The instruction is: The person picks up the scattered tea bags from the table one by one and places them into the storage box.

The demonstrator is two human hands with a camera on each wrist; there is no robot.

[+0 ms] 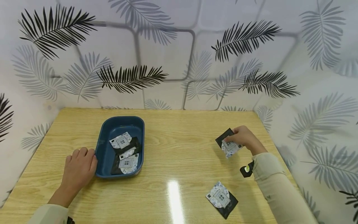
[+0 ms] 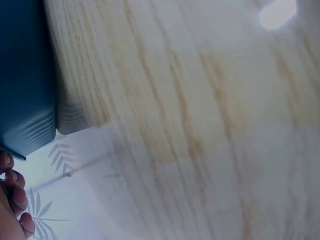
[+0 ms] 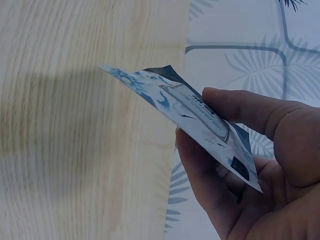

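In the head view, my right hand [image 1: 244, 137] pinches a flat sachet [image 1: 230, 149] between thumb and fingers over the right side of the table. This sachet is black with a white-and-blue patterned part and a grey label; the right wrist view shows the thumb on its printed face and a finger [image 3: 197, 160] beneath. My left hand [image 1: 80, 165] lies palm down against the left wall of a dark blue plastic bin [image 1: 101, 161], fingers loosely bent, fingertips right at its rim. Several similar sachets [image 1: 129, 162] lie overlapping inside the bin.
Another sachet [image 1: 222, 199] lies face up on the wooden table [image 1: 173, 140], nearer the front edge. A leaf-patterned white covering [image 1: 173, 56] rises behind the table and along both sides. Light glares off the table's front middle.
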